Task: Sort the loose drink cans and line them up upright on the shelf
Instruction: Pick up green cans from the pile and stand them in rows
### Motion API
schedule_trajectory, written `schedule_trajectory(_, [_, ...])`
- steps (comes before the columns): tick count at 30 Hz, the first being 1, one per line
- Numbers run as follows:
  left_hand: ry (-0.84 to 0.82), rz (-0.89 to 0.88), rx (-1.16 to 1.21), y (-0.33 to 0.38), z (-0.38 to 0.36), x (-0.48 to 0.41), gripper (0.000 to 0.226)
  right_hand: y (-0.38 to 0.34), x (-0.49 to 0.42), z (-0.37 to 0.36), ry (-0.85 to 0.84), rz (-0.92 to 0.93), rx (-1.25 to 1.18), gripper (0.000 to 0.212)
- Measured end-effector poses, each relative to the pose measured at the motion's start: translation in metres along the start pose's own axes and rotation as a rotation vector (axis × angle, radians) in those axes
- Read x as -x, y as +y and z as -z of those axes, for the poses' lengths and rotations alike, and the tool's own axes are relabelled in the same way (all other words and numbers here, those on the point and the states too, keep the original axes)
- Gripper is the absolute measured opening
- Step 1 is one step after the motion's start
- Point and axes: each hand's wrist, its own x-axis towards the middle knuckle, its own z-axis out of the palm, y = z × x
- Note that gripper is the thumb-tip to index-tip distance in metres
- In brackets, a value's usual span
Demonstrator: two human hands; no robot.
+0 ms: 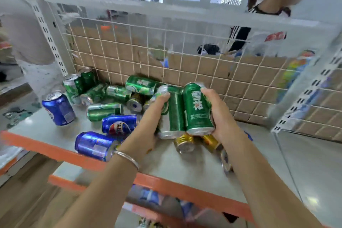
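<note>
In the centre of the frame the left hand point(148, 127) has its grip curled round the left green can point(174, 113). The right hand point(220, 114) clasps the right green can point(197, 109). Both cans touch side by side, upright, above the shelf point(185, 168). They look stiff, smooth and likely slippery; their weight cannot be told. Holding them mid-body seems safest. A blue can point(95, 145) lies toppled at lower left.
</note>
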Motion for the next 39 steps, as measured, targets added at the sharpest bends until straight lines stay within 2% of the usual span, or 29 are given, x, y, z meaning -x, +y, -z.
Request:
schedule_trajectory(2, [-0.085,0.032,0.047,-0.019,-0.026,0.007,0.039,-0.005,0.023,0.034,0.037,-0.012,0.046,0.038])
schedule_trajectory(5, [-0.239,0.14,0.037,-0.048,-0.068,0.024,0.051,-0.016,0.071,0.09,0.119,-0.027,0.075,0.076])
schedule_trajectory(6, [-0.295,0.166,0.022,-0.057,-0.083,0.032,0.052,-0.019,0.09,0.111,0.145,-0.014,0.069,0.08])
schedule_trajectory(10, [-0.526,0.184,0.021,-0.106,-0.163,0.073,0.044,-0.034,0.176,0.199,0.241,0.032,0.049,0.057])
schedule_trajectory(12, [-0.526,0.172,0.007,-0.135,-0.205,0.089,0.034,-0.039,0.217,0.239,0.315,0.032,0.012,0.035])
schedule_trajectory(14, [-0.537,0.156,-0.044,-0.162,-0.245,0.108,0.027,-0.036,0.256,0.276,0.409,0.038,-0.043,0.024])
schedule_trajectory(17, [-0.602,0.186,-0.092,-0.197,-0.297,0.138,0.018,-0.034,0.311,0.326,0.512,0.053,-0.055,0.03])
schedule_trajectory(21, [-0.699,0.283,-0.066,-0.239,-0.356,0.175,0.055,-0.03,0.373,0.381,0.634,0.072,-0.097,0.031])
schedule_trajectory(22, [-0.721,0.323,-0.047,-0.247,-0.368,0.184,0.056,-0.029,0.385,0.391,0.658,0.089,-0.123,0.033])
schedule_trajectory(25, [-0.79,0.426,-0.002,-0.266,-0.402,0.202,0.043,-0.023,0.414,0.422,0.745,0.135,-0.168,0.048])
schedule_trajectory(28, [-0.831,0.43,-0.042,-0.283,-0.434,0.208,0.031,-0.021,0.431,0.45,0.893,0.131,-0.188,0.061])
schedule_trajectory(30, [-0.86,0.43,-0.078,-0.294,-0.457,0.207,0.026,-0.023,0.439,0.467,0.957,0.13,-0.205,0.054])
schedule_trajectory(34, [-0.917,0.455,-0.171,-0.315,-0.506,0.202,0.051,-0.032,0.455,0.508,1.045,0.131,-0.253,0.049])
schedule_trajectory(39, [-0.981,0.541,-0.169,-0.345,-0.579,0.193,0.046,-0.055,0.47,0.57,1.054,0.101,-0.246,0.046])
